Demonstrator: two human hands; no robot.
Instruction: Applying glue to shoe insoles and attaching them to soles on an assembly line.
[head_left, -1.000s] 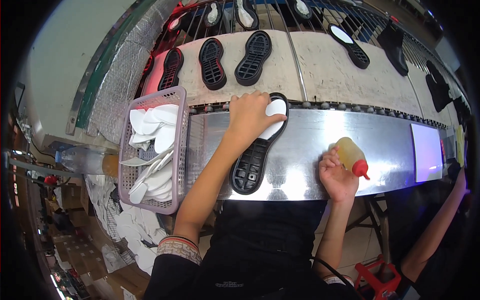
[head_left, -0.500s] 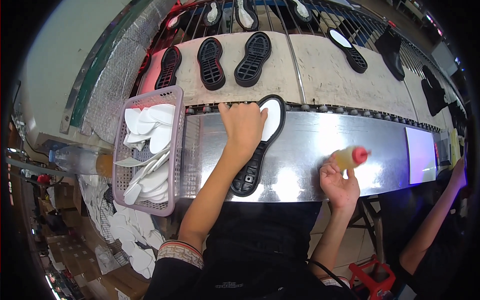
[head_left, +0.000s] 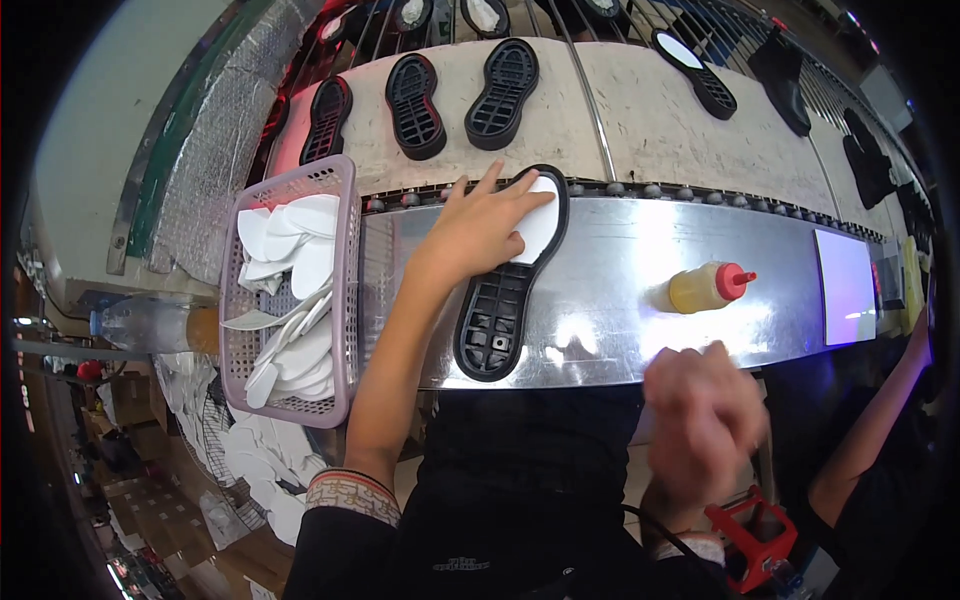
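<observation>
A black shoe sole point(head_left: 492, 325) lies on the steel bench with a white foam pad point(head_left: 541, 222) set in its wider far end. My left hand point(head_left: 475, 230) rests on that end, its fingers spread and touching the pad. To the right, a squeeze bottle point(head_left: 697, 288) with yellowish contents and a red nozzle cap lies on its side on the steel. My right hand point(head_left: 705, 415) hovers in front of the bench edge, apart from the bottle. Motion smears its fingers, which look curled.
A lilac plastic basket point(head_left: 346, 300) of white pads stands at the left. Beyond the bench point(head_left: 600, 330) a conveyor point(head_left: 640, 130) carries several black soles and a black boot point(head_left: 780, 85). A white sheet point(head_left: 845, 285) lies right. A co-worker's arm point(head_left: 870, 430) and a red stool point(head_left: 755, 540) show lower right.
My right hand has let go of the squeeze bottle, leaving it on the bench, and drawn back toward me. My left hand's fingers have spread over the pad. The soles on the conveyor appear slightly higher.
</observation>
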